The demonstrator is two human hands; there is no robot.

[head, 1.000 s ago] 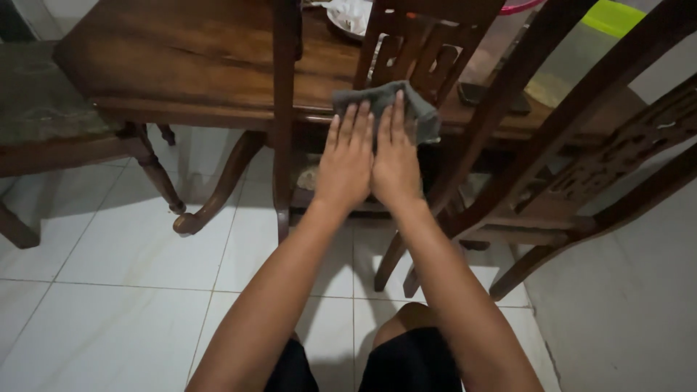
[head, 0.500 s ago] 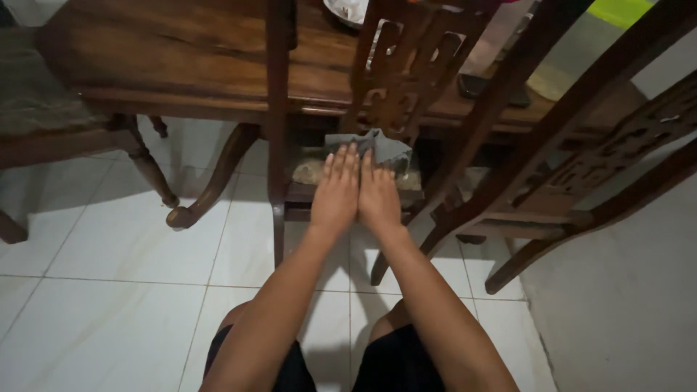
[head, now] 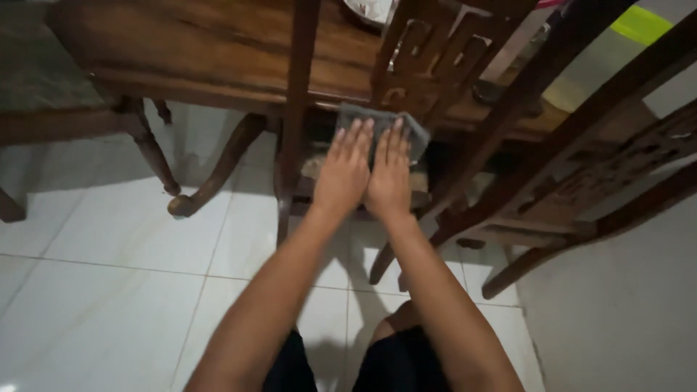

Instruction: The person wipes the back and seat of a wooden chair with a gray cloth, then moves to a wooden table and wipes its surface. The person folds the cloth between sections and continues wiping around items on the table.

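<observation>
- Far left, a cushioned seat is cut off by the frame edge; only its wooden rail and one leg show.
- Beside it, bare white tiled floor gives the widest open room, running under the table and up to its curved leg.
- The table's front edge crosses the upper frame; its far side is cut off, and a pale dish at the top is only partly in view.
- A dark wooden chair stands pushed against the table, with one upright just left of the hands and its carved back rising behind them.
- The left hand lies flat, fingers straight and close together, palm down on the grey cloth.
- The right hand lies flat just beside it, thumbs touching, fingers likewise extended; neither hand pinches anything.
- The cloth lies under the fingertips at the back of the chair's seat, near the table edge; it seems to rest against the lower backrest, though the dark makes this hard to tell.
- Most of the cloth and the seat is hidden beneath the hands.
- Right of the hands, a second chair stands tilted close by, its slats and legs crowding that side.
- At far right, a plain pale wall closes the room.
</observation>
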